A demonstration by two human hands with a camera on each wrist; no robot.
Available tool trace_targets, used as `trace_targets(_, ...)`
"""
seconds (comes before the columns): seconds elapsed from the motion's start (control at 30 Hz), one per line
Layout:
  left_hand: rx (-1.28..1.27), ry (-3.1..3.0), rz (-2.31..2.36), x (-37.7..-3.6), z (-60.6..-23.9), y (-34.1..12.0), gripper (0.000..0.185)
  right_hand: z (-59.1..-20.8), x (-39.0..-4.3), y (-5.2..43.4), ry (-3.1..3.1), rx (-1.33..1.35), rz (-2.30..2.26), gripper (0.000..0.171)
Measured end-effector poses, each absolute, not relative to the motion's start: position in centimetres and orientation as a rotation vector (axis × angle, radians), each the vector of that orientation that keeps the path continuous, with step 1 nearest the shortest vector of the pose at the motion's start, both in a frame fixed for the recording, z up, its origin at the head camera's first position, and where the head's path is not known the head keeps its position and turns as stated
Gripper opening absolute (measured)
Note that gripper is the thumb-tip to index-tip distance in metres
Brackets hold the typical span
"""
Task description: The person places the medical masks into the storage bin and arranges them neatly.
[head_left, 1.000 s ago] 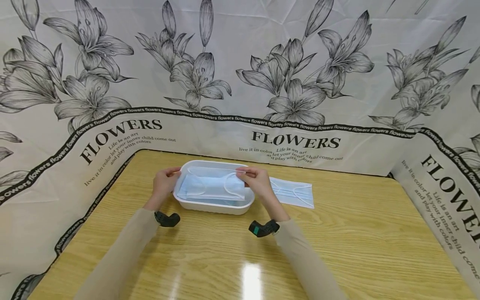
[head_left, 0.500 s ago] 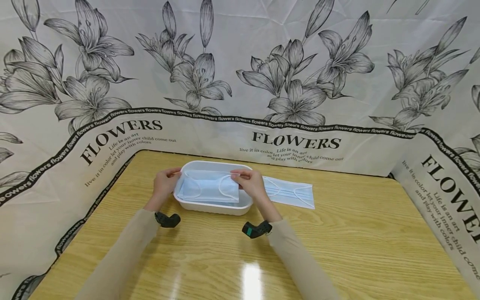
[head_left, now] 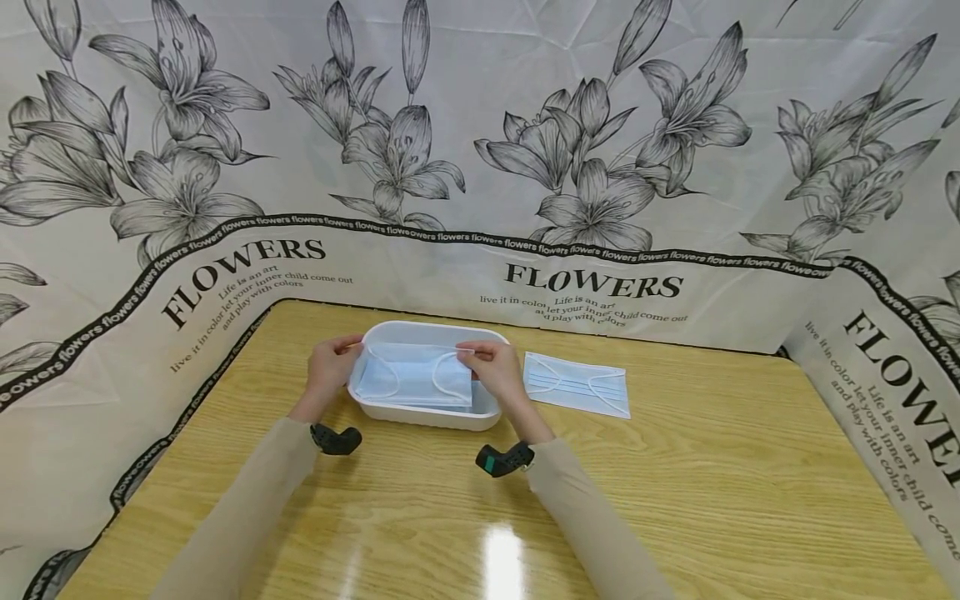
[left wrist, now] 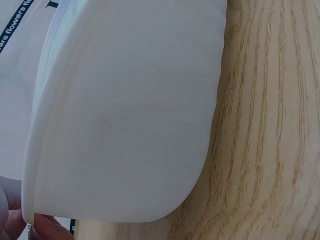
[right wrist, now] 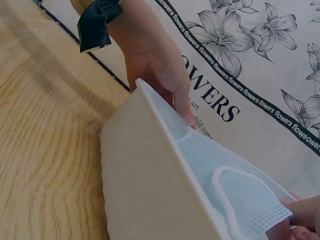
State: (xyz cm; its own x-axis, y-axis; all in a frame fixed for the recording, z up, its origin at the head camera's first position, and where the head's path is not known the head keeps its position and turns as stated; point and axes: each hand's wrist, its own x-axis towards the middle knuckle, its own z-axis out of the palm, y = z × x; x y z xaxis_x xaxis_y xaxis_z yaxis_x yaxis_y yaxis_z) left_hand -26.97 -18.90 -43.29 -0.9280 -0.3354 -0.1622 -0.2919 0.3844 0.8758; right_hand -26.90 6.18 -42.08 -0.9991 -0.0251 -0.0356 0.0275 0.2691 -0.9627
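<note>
A white oblong plastic tub (head_left: pixel 420 419) stands on the table. My left hand (head_left: pixel 328 373) grips its left end, thumb over the rim and fingers outside, as the right wrist view shows. A light-blue face mask (head_left: pixel 414 379) with white ear loops lies inside the tub, over what looks like more mask material. Its upper right corner is pinched between thumb and fingers of my right hand (head_left: pixel 493 371). In the right wrist view the pinched mask corner (right wrist: pixel 270 220) is raised beside the rim. The tub's outer wall (left wrist: pixel 125 120) fills most of the left wrist view.
A second blue face mask (head_left: pixel 577 385) lies flat on the wooden table (head_left: pixel 720 467), just right of the tub. A white cloth (head_left: pixel 420 275) printed with flowers and lettering encloses the table at the back and sides. Each wrist wears a black camera mount (head_left: pixel 504 460).
My right hand has moved left and slightly down, bringing the mask's right edge further into the tub. More of the second mask shows now. The left hand has stayed on the rim.
</note>
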Motion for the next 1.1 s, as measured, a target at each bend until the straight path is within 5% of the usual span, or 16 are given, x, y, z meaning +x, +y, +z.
trace_targets(1.1, 0.537, -2.583, -1.586, -26.71, -43.19, -18.66, 0.035, -41.91, -26.86, 7.05, 2.918, -0.245, -1.302, 0.014)
